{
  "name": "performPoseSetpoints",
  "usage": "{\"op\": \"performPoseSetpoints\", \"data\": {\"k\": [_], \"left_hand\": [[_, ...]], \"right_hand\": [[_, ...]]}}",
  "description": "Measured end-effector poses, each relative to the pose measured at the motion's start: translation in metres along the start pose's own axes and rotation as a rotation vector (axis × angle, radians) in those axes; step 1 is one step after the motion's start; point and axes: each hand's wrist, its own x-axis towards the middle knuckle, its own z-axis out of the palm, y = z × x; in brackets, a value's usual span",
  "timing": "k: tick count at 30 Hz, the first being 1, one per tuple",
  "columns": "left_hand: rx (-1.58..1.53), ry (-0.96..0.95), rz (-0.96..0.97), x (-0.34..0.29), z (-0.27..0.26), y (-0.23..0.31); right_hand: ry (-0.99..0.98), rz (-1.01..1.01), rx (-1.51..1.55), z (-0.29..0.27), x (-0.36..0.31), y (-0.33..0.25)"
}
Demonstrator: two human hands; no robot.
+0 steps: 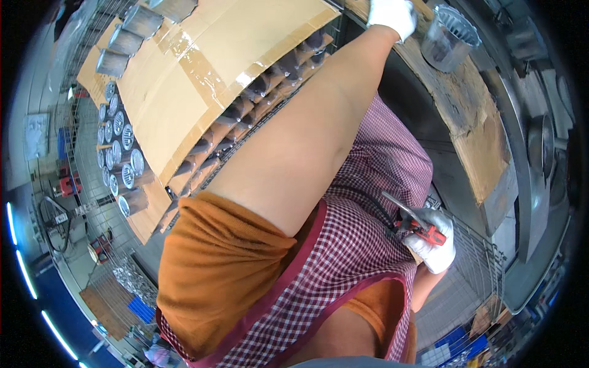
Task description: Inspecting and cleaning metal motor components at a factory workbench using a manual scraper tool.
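My left arm reaches far forward, and my white-gloved left hand is at the top edge, over the near end of a worn wooden board. Its fingers are mostly cut off by the frame, so what they do is hidden. To its right a grey metal cup-shaped part with a ribbed inside stands on the board. Low beside my checked apron, my white-gloved right hand is closed around a red-and-black-handled tool. The tool's long grey metal blade points up and to the left.
Cardboard sheets lie on a stack of similar parts at the left. More metal cup parts stand in rows there, and several lie on top. A wire rack is at lower right. A metal machine edge runs along the right.
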Motion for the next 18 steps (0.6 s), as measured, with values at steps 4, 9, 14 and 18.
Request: {"op": "performPoseSetpoints", "data": {"k": [4,9,14,18], "left_hand": [[0.021,-0.011,0.020,0.005,0.002,0.012],[0.039,-0.008,0.027,0.005,-0.001,0.005],[0.013,0.008,0.014,0.003,0.005,0.008],[0.009,0.036,0.027,0.003,0.008,0.005]], "right_hand": [[0.021,-0.001,0.080,0.003,0.000,-0.002],[-0.001,-0.023,0.110,0.004,0.001,-0.002],[-0.036,-0.089,0.121,0.004,0.001,0.003],[-0.040,-0.120,0.123,0.004,0.001,0.006]]}}
